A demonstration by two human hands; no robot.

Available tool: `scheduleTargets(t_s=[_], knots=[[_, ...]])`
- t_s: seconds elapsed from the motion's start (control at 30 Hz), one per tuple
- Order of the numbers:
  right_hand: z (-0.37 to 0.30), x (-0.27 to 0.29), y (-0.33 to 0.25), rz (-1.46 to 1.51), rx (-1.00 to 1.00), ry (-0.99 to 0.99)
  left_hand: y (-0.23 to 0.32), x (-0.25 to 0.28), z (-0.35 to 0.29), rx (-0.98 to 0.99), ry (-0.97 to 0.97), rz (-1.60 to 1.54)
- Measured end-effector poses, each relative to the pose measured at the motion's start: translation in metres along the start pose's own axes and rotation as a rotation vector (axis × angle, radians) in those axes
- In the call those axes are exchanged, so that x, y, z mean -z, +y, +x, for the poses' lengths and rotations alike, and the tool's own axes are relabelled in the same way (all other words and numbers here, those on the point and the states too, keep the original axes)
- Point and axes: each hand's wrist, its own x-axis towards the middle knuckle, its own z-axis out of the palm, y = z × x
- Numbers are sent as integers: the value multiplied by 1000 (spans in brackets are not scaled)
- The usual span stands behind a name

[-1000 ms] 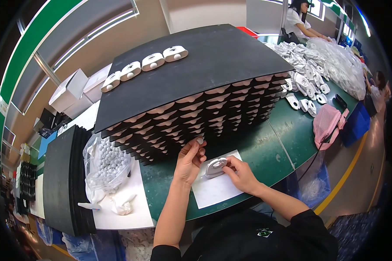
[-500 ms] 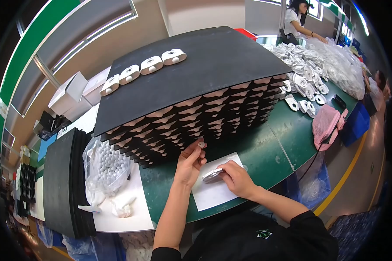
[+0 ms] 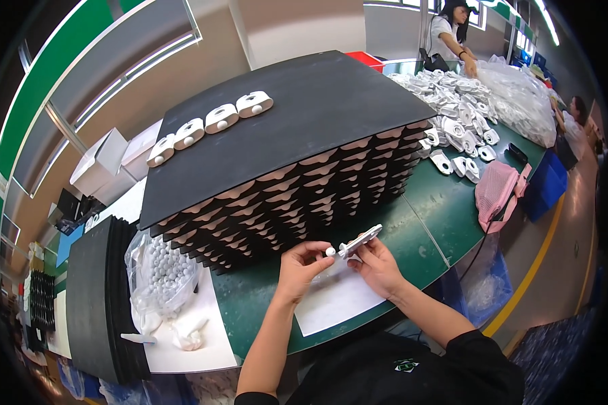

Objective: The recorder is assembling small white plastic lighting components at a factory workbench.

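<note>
My left hand [image 3: 304, 271] pinches a small white ball [image 3: 330, 251] between thumb and fingertips. Just right of it, my right hand [image 3: 380, 268] grips a flat white plastic housing [image 3: 363, 239], tilted with its lower end close to the ball. Whether ball and housing touch, I cannot tell. Both hands are over a white paper sheet [image 3: 338, 302] on the green table [image 3: 250, 297]. Behind them rises a tall stack of black boards [image 3: 304, 101] with white parts between the layers. On its top board, several white housings [image 3: 221, 119] stand in a row, each showing a ball.
An open plastic bag of white balls [image 3: 165, 266] lies left, beside upright black boards [image 3: 91, 290]. Loose white housings [image 3: 452, 121] are heaped at the far right, near a pink bag [image 3: 496, 192]. A co-worker [image 3: 449, 37] reaches toward a clear plastic bag [image 3: 513, 94].
My right hand has lifted the housing off the paper and tilted it upward. My left hand has brought the ball right, close to the housing's end. The whole view has shifted slightly.
</note>
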Motion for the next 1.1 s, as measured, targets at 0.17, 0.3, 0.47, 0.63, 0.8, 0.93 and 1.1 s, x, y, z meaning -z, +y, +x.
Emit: scheduleTargets(t_s=[0.17, 0.3, 0.47, 0.63, 0.8, 0.93, 1.1], knots=[[0, 3, 3, -10, -20, 15, -2, -1, 0, -14, -6, 27], [-1, 2, 3, -42, -31, 24, -3, -4, -2, -60, -9, 22], [-1, 0, 3, -43, -44, 39, -3, -3, -2, -200, -51, 39], [0, -4, 1, -100, -80, 15, 7, -10, -5, -107, -61, 138], [-3, -1, -6, -268, -89, -106, 8, -1, -5, -237, -263, 229], [1, -23, -30, -435, 37, -206, 12, -2, -10, -279, -211, 77], [27, -80, -98, -1015, 607, -528, 20, -3, -11, -330, -14, -76]])
